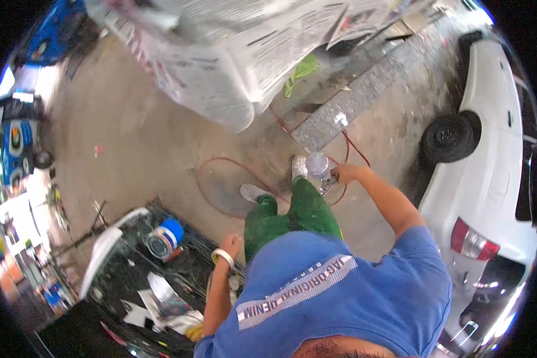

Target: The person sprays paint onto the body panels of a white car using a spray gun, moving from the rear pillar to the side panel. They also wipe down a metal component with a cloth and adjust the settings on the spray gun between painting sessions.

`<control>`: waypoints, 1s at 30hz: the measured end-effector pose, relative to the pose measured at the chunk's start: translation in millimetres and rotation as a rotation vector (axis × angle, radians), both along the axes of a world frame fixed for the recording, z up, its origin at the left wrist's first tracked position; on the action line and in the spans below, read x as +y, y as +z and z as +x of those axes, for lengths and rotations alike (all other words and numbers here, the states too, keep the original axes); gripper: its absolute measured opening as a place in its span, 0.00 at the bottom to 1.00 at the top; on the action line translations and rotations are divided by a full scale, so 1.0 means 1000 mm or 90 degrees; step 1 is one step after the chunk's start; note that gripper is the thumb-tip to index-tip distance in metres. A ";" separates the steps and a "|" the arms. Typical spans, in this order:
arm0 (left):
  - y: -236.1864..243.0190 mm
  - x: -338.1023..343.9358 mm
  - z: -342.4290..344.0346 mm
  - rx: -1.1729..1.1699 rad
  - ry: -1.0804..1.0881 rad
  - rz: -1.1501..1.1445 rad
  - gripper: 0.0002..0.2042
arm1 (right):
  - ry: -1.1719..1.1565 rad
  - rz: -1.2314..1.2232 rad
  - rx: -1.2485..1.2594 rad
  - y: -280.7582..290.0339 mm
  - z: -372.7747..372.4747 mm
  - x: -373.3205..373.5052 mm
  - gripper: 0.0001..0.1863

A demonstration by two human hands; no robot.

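Gripping spray gun [318,165] in right hand [339,173]; holding left hand [231,244] right of can [166,239], unable to tell if spread.

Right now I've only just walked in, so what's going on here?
Someone is standing with a spray gun gripped in the right hand, a pale cup on it. The left hand hangs beside a cluttered dark surface bearing a blue-and-silver can; whether it holds anything is unclear. Ahead is something covered in newspaper. A red hose loops across the floor, and a white vehicle stands on the right.
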State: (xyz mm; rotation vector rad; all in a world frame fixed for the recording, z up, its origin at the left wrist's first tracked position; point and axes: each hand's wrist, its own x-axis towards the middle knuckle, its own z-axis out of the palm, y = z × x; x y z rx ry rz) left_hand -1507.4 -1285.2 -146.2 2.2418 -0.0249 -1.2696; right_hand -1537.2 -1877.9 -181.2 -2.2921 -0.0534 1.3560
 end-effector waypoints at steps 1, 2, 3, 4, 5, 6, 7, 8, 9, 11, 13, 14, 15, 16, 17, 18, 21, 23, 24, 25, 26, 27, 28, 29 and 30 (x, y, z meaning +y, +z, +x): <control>-0.001 -0.001 -0.003 0.037 0.031 -0.002 0.19 | 0.007 0.013 0.100 0.015 0.023 -0.005 0.24; 0.002 -0.005 -0.005 0.069 0.049 -0.005 0.19 | -0.022 0.015 0.091 0.008 0.025 -0.013 0.24; -0.016 -0.002 -0.018 0.095 0.026 0.010 0.20 | -0.124 -0.013 0.198 -0.005 0.035 -0.023 0.25; -0.039 0.003 -0.033 0.123 0.004 0.027 0.20 | -0.181 -0.016 0.255 -0.024 0.043 -0.035 0.26; -0.053 0.000 -0.049 0.082 0.084 -0.001 0.22 | -0.240 -0.024 0.309 -0.043 0.050 -0.047 0.26; -0.059 -0.007 -0.060 0.045 0.159 -0.033 0.24 | -0.301 -0.007 0.265 -0.068 0.047 -0.064 0.29; -0.060 -0.014 -0.065 0.047 0.144 -0.027 0.24 | -0.355 0.005 0.221 -0.093 0.047 -0.077 0.31; -0.063 -0.023 -0.071 0.029 0.150 0.011 0.26 | -0.363 0.011 0.222 -0.115 0.052 -0.089 0.31; -0.062 -0.028 -0.076 0.013 0.154 0.052 0.29 | -0.459 0.027 0.143 -0.136 0.052 -0.097 0.32; -0.060 -0.037 -0.082 0.048 0.160 0.038 0.30 | -0.559 0.047 0.066 -0.167 0.055 -0.109 0.33; -0.059 -0.052 -0.087 0.083 0.174 0.030 0.32 | -0.676 -0.017 -0.143 -0.190 0.061 -0.110 0.31; -0.059 -0.060 -0.090 0.079 0.184 0.036 0.33 | -0.680 -0.010 -0.135 -0.200 0.068 -0.116 0.31; -0.057 -0.066 -0.093 0.076 0.193 0.044 0.33 | -0.650 -0.031 -0.172 -0.207 0.078 -0.123 0.30; -0.053 -0.073 -0.098 0.072 0.209 0.047 0.33 | -0.612 -0.052 -0.213 -0.213 0.086 -0.131 0.29; -0.051 -0.079 -0.099 0.095 0.197 0.058 0.34 | -0.610 -0.047 -0.208 -0.219 0.092 -0.136 0.29; -0.052 -0.075 -0.096 0.099 0.185 0.067 0.34 | -0.600 -0.025 -0.195 -0.224 0.091 -0.145 0.30; -0.055 -0.072 -0.100 0.105 0.211 0.077 0.35 | -0.615 0.031 -0.165 -0.221 0.094 -0.147 0.35; -0.040 -0.109 -0.102 0.069 0.181 0.144 0.36 | -0.612 0.063 -0.165 -0.221 0.107 -0.146 0.39; -0.036 -0.117 -0.094 0.068 0.177 0.143 0.36 | -0.624 0.030 -0.194 -0.227 0.102 -0.147 0.43; -0.032 -0.122 -0.087 0.077 0.154 0.140 0.36 | -0.636 -0.003 -0.223 -0.231 0.096 -0.146 0.48; -0.029 -0.127 -0.080 0.084 0.130 0.136 0.36 | -0.641 -0.004 -0.225 -0.234 0.090 -0.147 0.48; -0.029 -0.131 -0.073 0.082 0.126 0.136 0.36 | -0.701 -0.013 -0.204 -0.234 0.082 -0.147 0.51; -0.030 -0.135 -0.070 0.079 0.129 0.127 0.37 | -0.757 -0.021 -0.183 -0.231 0.077 -0.146 0.54; -0.030 -0.138 -0.066 0.075 0.131 0.116 0.37 | -0.756 -0.022 -0.188 -0.225 0.070 -0.144 0.54; -0.036 -0.129 -0.062 0.073 0.125 0.113 0.37 | -0.776 -0.025 -0.214 -0.215 0.062 -0.141 0.55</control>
